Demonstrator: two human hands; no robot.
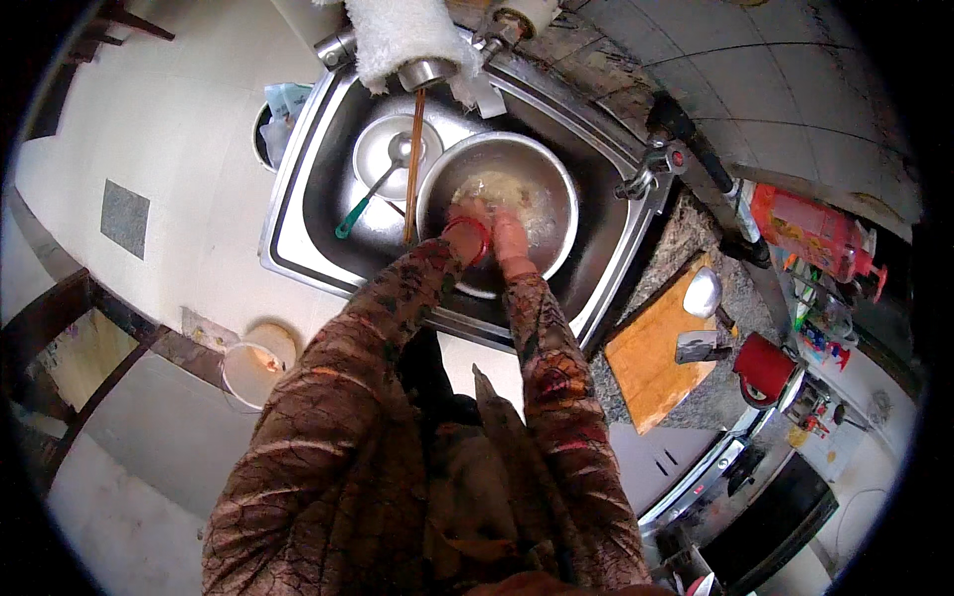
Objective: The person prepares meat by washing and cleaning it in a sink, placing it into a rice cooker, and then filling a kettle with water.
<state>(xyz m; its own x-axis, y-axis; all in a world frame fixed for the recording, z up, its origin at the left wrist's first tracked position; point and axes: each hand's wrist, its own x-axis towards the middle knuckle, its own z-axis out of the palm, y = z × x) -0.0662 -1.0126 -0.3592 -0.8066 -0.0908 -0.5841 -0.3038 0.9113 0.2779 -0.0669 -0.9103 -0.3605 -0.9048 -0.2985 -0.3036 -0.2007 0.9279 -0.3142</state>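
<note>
Both my hands reach down into a round metal basin (pixel 564 204) standing in the steel sink (pixel 328 214). Cloudy liquid with pale stuff (pixel 502 187) lies at its bottom; I cannot make out what it is. My left hand (pixel 469 221), with a red band at the wrist, is near the middle of the basin. Close beside it on the right is my right hand (pixel 509 240). The fingers of both blur into the contents, so their grip is hidden. Left of the basin are a pale dish (pixel 372 149), a green-handled ladle (pixel 358 215) and brown chopsticks (pixel 413 179).
A white towel (pixel 393 40) hangs over the sink's far edge. To the right, a wooden board (pixel 646 363) bears a cleaver (pixel 698 347) and a metal spoon (pixel 703 293). Beyond stands a red mug (pixel 763 368). A pail (pixel 256 370) stands at the left.
</note>
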